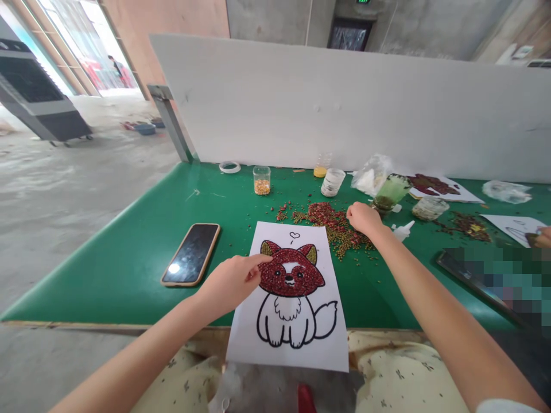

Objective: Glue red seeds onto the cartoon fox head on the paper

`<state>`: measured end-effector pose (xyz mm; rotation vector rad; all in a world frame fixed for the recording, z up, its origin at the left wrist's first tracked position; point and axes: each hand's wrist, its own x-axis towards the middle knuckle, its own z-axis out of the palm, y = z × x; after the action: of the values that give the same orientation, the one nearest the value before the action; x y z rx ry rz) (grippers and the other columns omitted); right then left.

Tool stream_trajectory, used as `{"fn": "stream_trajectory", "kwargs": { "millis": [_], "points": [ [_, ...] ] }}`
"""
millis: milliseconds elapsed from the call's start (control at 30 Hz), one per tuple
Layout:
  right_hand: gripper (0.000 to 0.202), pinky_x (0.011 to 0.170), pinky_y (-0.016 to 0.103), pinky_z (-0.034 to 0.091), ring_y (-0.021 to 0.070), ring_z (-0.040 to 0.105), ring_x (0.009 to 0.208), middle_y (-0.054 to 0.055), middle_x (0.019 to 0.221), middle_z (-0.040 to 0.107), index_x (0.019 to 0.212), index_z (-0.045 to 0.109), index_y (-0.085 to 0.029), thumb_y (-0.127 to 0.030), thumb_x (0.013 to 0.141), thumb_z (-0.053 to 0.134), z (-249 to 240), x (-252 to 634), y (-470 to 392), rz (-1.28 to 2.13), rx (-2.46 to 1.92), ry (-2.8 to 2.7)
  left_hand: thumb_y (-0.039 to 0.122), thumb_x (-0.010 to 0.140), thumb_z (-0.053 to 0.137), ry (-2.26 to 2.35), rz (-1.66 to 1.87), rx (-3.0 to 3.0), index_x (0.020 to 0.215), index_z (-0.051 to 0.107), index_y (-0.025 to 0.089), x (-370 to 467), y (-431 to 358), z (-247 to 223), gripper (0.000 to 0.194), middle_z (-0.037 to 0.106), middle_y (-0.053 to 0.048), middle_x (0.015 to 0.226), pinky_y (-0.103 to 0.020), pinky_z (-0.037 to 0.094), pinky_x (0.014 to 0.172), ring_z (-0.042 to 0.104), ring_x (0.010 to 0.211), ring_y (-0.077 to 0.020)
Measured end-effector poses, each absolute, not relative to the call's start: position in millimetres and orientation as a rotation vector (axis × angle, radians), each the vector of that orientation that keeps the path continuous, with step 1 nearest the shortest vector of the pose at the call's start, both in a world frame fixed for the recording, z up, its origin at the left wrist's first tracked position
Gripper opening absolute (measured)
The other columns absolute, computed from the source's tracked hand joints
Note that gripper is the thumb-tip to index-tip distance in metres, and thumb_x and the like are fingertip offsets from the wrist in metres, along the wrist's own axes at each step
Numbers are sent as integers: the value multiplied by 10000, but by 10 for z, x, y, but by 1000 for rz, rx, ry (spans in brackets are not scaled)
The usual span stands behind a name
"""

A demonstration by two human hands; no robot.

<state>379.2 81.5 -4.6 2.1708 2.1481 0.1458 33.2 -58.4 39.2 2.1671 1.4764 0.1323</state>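
A white sheet (331, 350) lies over the table's front edge, bearing a black-outlined fox drawing (290, 281). Dark red beans cover its head, and greenish ones fill the ears; body and tail are bare paper. My left hand (235, 280) rests at the sheet's left side, its index finger stretched onto the beaned head, other fingers curled. Beyond the sheet, red beans (325, 213) and green beans (344, 244) lie in a loose pile. My right hand (363, 218) is over the pile's right part, fingers closed; anything between the fingertips is hidden.
On the green table (129, 246) are a phone (191, 254), a tape roll (229, 167), a cup of corn kernels (262, 182), a white-coated jar (333, 182), a tilted green cup (391, 194) and a white glue bottle (403, 230). Another person's hand (543, 237) is at right.
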Motion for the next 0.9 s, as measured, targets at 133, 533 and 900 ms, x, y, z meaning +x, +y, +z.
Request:
{"fn": "stream_trajectory", "kwargs": {
  "millis": [133, 533, 900],
  "points": [
    [209, 638, 264, 388, 213, 553, 906, 122, 975, 592, 812, 652, -142, -146, 834, 444, -19, 3655, 673, 163, 2178, 2236, 239, 814, 406, 1483, 140, 2159, 1189, 581, 213, 309, -588, 383, 414, 653, -24, 702, -222, 373, 545, 553, 598, -134],
    [101, 612, 243, 345, 169, 516, 888, 49, 903, 564, 754, 525, -188, -177, 830, 460, 36, 3189, 71, 32, 1938, 2657, 225, 799, 425, 1480, 184, 2177, 1162, 601, 233, 257, -586, 346, 404, 678, -19, 730, -216, 351, 528, 569, 607, -137],
    [87, 581, 241, 328, 172, 524, 862, 46, 874, 562, 731, 524, -193, -185, 802, 474, 12, 3256, 64, 36, 1996, 2640, 195, 760, 462, 1451, 198, 2133, 1189, 571, 248, 267, -550, 335, 446, 717, 9, 831, -230, 407, 608, 616, 706, -152]
  ]
}}
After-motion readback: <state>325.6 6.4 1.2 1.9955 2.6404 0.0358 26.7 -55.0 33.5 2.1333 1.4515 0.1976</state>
